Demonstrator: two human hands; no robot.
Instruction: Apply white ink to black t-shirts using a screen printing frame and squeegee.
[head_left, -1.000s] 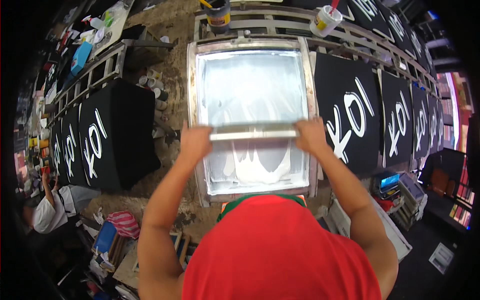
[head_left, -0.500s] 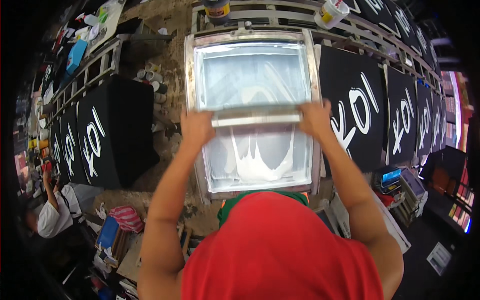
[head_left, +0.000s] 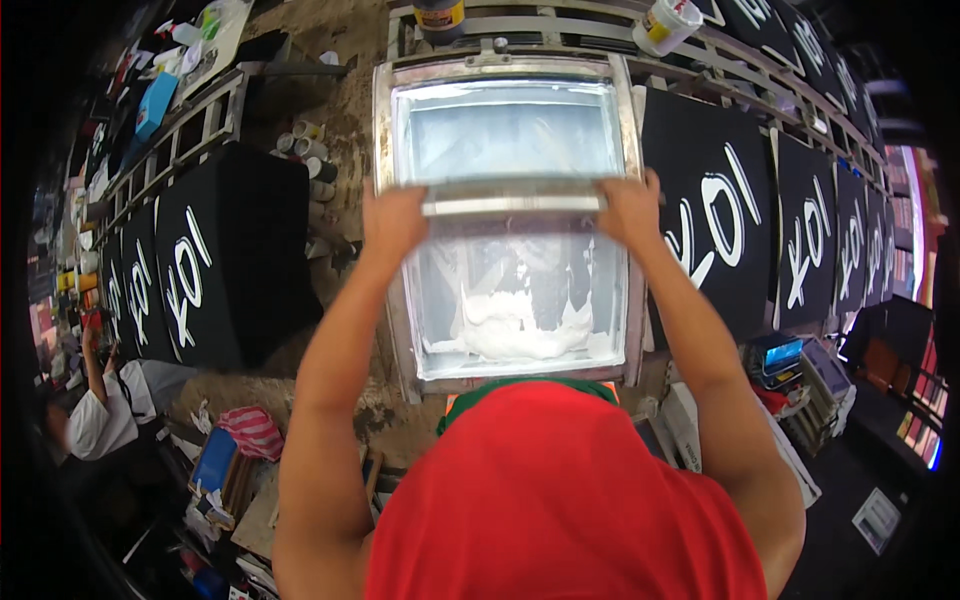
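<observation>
I see my left hand (head_left: 392,222) and right hand (head_left: 630,208) both gripping the squeegee (head_left: 512,197) across the screen frame (head_left: 385,300) (white ink (head_left: 505,335) pooled near me).

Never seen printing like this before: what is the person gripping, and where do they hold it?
A long squeegee, gripped at both ends: left hand on its left end, right hand on its right, over the framed screen.

Black printed panels (head_left: 715,215) on metal rack (head_left: 745,60)
</observation>
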